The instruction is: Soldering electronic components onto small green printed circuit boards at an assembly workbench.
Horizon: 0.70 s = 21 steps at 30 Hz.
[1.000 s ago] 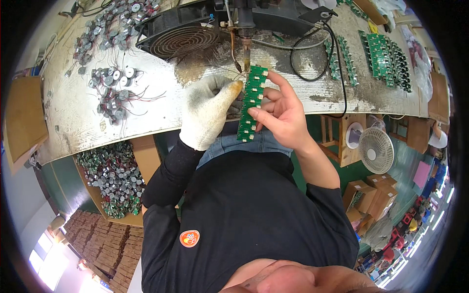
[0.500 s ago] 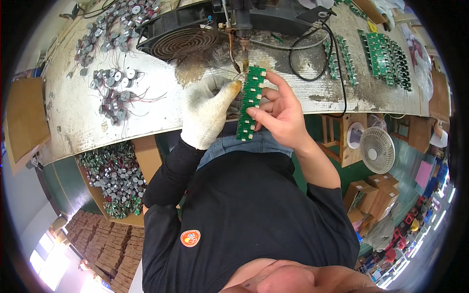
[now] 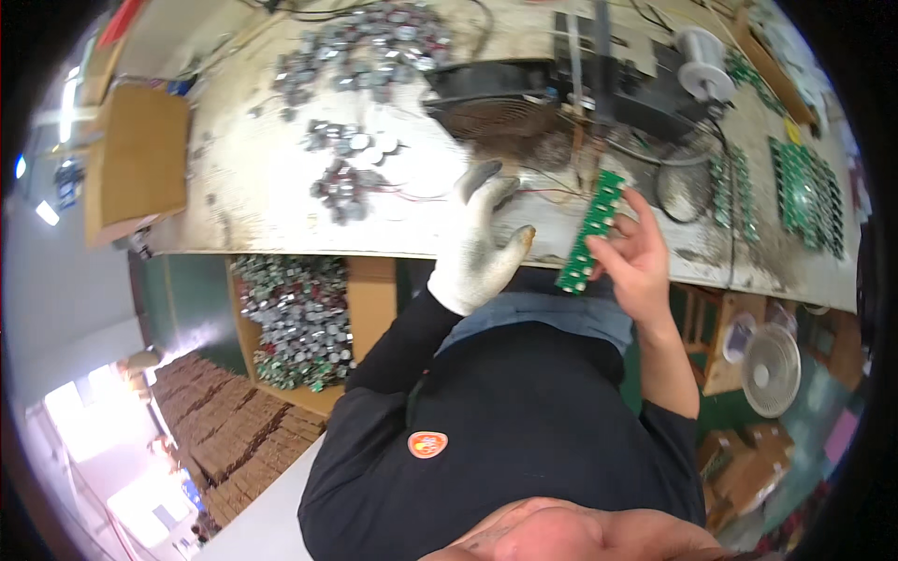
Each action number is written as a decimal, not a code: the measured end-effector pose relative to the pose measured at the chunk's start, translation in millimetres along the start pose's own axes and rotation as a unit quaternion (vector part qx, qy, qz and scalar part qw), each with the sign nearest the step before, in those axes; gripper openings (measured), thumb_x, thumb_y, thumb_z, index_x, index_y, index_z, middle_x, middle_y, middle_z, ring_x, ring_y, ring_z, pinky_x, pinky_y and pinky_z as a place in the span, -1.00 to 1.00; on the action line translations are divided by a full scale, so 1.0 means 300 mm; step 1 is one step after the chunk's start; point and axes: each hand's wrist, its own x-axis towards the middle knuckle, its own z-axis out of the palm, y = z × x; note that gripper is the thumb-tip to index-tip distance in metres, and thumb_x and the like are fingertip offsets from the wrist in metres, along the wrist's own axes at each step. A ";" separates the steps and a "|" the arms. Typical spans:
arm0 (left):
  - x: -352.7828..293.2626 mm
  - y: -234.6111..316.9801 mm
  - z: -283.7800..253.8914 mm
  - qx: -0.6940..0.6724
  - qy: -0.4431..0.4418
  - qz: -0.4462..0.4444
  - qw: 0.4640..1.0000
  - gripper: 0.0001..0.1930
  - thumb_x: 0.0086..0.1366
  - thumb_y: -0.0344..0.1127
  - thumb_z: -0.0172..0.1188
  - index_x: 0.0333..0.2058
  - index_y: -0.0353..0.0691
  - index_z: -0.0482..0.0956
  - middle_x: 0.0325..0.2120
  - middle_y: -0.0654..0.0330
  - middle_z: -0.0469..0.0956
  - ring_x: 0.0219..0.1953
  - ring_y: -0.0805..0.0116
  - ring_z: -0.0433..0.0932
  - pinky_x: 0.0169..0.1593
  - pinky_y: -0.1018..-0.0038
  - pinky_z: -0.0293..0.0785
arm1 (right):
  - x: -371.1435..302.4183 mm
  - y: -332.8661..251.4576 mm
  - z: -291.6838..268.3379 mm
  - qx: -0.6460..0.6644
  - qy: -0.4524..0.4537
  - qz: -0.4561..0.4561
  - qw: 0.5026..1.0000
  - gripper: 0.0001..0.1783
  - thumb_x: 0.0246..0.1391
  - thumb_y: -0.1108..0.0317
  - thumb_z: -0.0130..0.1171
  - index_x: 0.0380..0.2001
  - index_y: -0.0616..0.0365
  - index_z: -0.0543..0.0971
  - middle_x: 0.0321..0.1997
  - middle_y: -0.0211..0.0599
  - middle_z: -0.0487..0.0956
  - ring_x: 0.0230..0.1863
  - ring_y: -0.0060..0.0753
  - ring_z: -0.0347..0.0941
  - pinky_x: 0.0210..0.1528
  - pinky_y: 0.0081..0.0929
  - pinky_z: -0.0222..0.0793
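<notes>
My right hand (image 3: 638,254), bare, grips a long green circuit board strip (image 3: 591,232) between thumb and fingers. The strip is tilted, its far end leaning right, with a row of small pale parts along it. My left hand (image 3: 475,245), in a whitish work glove with a dirty thumb tip, is open, thumb and fingers apart, over the table's front part. Close to its fingertips run thin wires (image 3: 412,195) from a small heap of little round motors (image 3: 344,178). Beyond the strip stands a dark upright post (image 3: 602,65) with a slim rod beside it.
Black fans (image 3: 491,98) stand behind my hands, with a wire spool (image 3: 702,64) to their right. More motors (image 3: 374,47) lie at the far left. Green boards (image 3: 804,196) stand in rows at the right. A carton of motors (image 3: 295,318) sits below the table edge, left.
My left hand has come away from the board strip and opened. My right hand still holds the strip, now more tilted. The whole view has shifted, moving the scene rightward.
</notes>
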 end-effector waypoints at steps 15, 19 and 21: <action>0.091 -0.211 -0.331 0.241 0.036 -0.075 0.967 -0.69 0.01 -0.43 0.36 -0.20 -0.19 0.63 -0.28 0.07 0.53 -0.24 0.19 0.54 -0.19 0.40 0.46 | 0.015 -0.004 0.003 -0.001 -0.002 -0.024 1.000 -0.26 0.08 0.63 0.12 0.30 0.29 0.06 -0.19 -0.13 0.50 -0.42 -0.56 0.50 -0.54 -0.66 0.43; 0.119 -0.231 -0.284 0.203 0.043 -0.032 0.978 -0.85 0.04 -0.43 0.34 -0.35 -0.22 0.67 -0.35 0.11 0.56 -0.31 0.22 0.55 -0.25 0.41 0.46 | 0.014 -0.009 0.001 0.008 -0.008 -0.011 1.000 -0.25 0.08 0.63 0.13 0.30 0.30 0.05 -0.19 -0.12 0.49 -0.43 -0.54 0.50 -0.54 -0.66 0.43; 0.125 -0.214 -0.272 0.145 0.049 -0.054 0.987 -0.84 0.06 -0.43 0.33 -0.32 -0.22 0.66 -0.35 0.12 0.56 -0.33 0.24 0.55 -0.30 0.45 0.46 | 0.014 -0.013 -0.001 0.003 -0.009 -0.009 1.000 -0.26 0.09 0.63 0.13 0.29 0.30 0.05 -0.19 -0.12 0.48 -0.43 -0.54 0.50 -0.53 -0.66 0.43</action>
